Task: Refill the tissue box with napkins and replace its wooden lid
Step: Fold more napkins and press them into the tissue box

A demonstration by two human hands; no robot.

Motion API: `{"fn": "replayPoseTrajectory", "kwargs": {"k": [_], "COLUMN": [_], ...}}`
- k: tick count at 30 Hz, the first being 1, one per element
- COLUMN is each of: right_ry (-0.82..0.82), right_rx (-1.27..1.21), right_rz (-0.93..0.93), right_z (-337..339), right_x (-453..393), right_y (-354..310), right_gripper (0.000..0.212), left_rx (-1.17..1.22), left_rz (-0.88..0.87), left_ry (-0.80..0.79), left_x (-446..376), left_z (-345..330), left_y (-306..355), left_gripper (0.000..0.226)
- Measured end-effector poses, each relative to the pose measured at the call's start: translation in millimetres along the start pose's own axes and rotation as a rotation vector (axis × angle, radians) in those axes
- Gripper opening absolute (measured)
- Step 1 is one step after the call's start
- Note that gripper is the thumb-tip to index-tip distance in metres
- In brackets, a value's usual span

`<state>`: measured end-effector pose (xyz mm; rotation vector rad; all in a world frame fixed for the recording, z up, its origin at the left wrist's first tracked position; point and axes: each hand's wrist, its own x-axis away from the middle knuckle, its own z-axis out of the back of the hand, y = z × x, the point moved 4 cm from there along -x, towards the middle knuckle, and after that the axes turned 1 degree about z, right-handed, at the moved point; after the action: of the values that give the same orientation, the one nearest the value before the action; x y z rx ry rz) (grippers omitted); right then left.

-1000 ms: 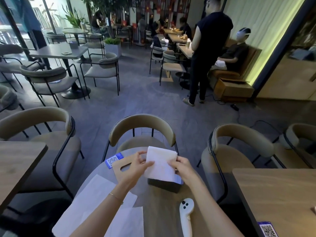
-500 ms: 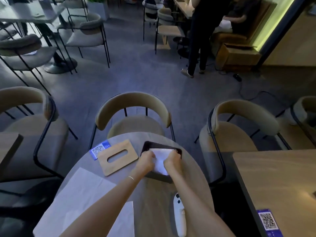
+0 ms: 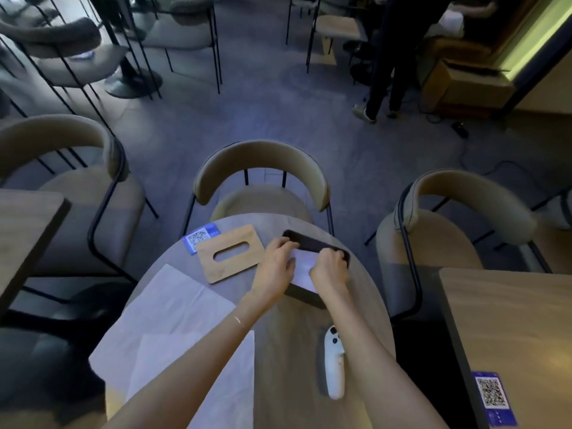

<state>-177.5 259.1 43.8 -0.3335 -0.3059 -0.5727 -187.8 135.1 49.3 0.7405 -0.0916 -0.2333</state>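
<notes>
A dark tissue box [image 3: 312,243] stands open at the far side of the round table [image 3: 297,329]. A folded white napkin [image 3: 305,267] lies in its opening. My left hand [image 3: 275,267] presses on the napkin's left edge and my right hand [image 3: 329,269] on its right edge, fingers curled down into the box. The wooden lid [image 3: 230,253], with an oval slot, lies flat on the table just left of the box. Two more white napkins [image 3: 173,329] are spread on the table near my left forearm.
A white handheld controller [image 3: 334,363] lies on the table by my right forearm. A blue QR card [image 3: 201,236] sits beyond the lid. Beige chairs [image 3: 263,178] ring the table. Another table [image 3: 510,335] stands at the right. A person's legs [image 3: 387,57] are farther back.
The napkin was held up above the box a second ago; both hands have since lowered it into the box and push it down. The camera has tilted downward.
</notes>
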Motion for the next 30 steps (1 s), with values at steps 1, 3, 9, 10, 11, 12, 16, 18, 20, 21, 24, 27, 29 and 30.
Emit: {"fn": "replayPoseTrajectory", "kwargs": {"k": [1,3,9,10,11,12,16,18,20,21,24,27,29,30], "right_ry": [0.092,0.221,-0.403,-0.455,-0.487,-0.505,-0.534,-0.547,-0.558,-0.578,-0.721,-0.761,-0.726,-0.708], "right_rx": [0.061,0.025,-0.163,-0.115,-0.067,-0.018,0.127,0.152,0.123,0.082,-0.133,-0.308,-0.417,-0.463], "right_rz": [0.095,0.352,0.646,0.649,0.658,0.673,0.664,0.654,0.661,0.655,0.616,0.613,0.614,0.609], "right_z": [7,7,-93,-113,-131,-145,-171,-169,-161,-156,-129,-87,-57,-43], "right_x": [8,29,101,112,122,129,139,141,141,140,138,132,124,120], "right_y": [-10,-39,-103,-104,-104,-103,-97,-97,-99,-101,-108,-113,-112,-111], "right_gripper": [0.037,0.031,0.025,0.028,0.031,0.033,0.036,0.021,0.016,0.020,0.035,0.013,0.006,0.004], "left_rx": [0.065,0.162,-0.188,-0.162,-0.128,-0.090,-0.007,0.038,0.075,0.085,0.128,0.186,0.223,0.260], "left_rz": [0.024,0.205,0.861,0.897,0.908,0.906,0.836,0.803,0.773,0.750,0.655,0.562,0.511,0.492], "left_ry": [0.121,0.299,0.028,0.013,0.009,0.002,0.005,0.012,0.029,0.049,0.148,0.238,0.295,0.318], "left_x": [16,58,189,203,213,220,234,235,237,238,237,225,211,204], "left_z": [12,27,8,5,2,0,-2,-1,1,3,14,30,42,48], "left_y": [-8,-36,-125,-134,-141,-147,-155,-155,-156,-156,-152,-142,-132,-125], "left_gripper": [0.034,0.044,0.131,0.138,0.142,0.143,0.142,0.140,0.137,0.134,0.122,0.110,0.101,0.097]}}
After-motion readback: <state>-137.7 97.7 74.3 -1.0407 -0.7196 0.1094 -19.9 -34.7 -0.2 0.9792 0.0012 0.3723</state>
